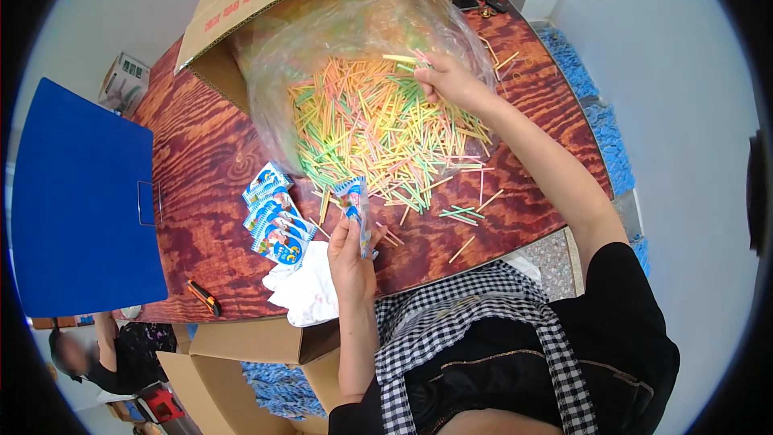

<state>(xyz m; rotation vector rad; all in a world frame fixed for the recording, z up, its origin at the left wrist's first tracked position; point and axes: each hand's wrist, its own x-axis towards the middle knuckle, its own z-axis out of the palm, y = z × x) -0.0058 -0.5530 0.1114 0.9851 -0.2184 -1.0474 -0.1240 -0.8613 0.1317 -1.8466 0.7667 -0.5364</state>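
My left hand (350, 258), near the table's front edge, is closed on a small blue-and-white plastic packet (353, 196) held upright. A few thin pastel sticks (400, 58) are pinched in the fingers of my right hand (449, 80), above the far right part of the heap. That heap of thin yellow, pink, green and orange sticks (378, 117) spills from a clear plastic bag (270, 113) lying in a tipped cardboard box (233, 12). Left of my left hand, several similar blue-and-white packets (278, 221) overlap in a row. Beside them lies a crumpled white cloth (304, 290).
Loose sticks (462, 248) lie scattered on the reddish wood-grain table (201, 225). An orange-and-black utility knife (204, 296) rests near its left edge. An open carton (213, 391) below holds blue packets (282, 389). A blue board (84, 201) and another person (121, 358) are at left.
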